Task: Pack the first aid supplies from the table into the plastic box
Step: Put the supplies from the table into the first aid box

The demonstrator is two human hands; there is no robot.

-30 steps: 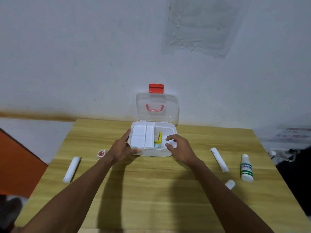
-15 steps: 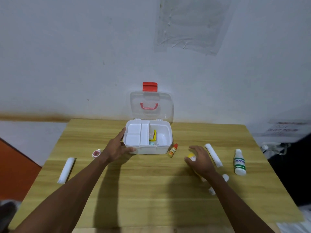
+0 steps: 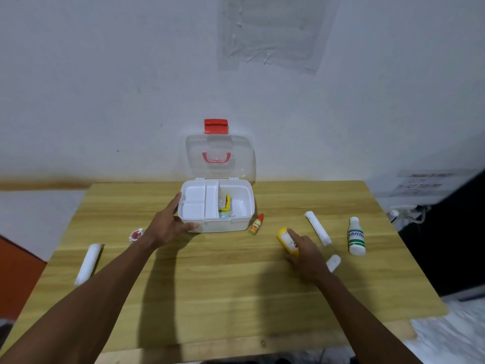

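Centrally, boxy white plastic box (image 3: 236, 222), rounded yellow bottle (image 3: 286, 239)

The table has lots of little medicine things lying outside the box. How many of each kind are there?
White rolls: 3, a long one on the left, a long one on the right, a short one.
Bottles: 3, white with green label, small orange dropper, yellow one under the right hand.
Small round red thing: 1.
Total: 7.

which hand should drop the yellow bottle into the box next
Right. The right hand is already on the yellow bottle, while the left hand is steadying the plastic box.
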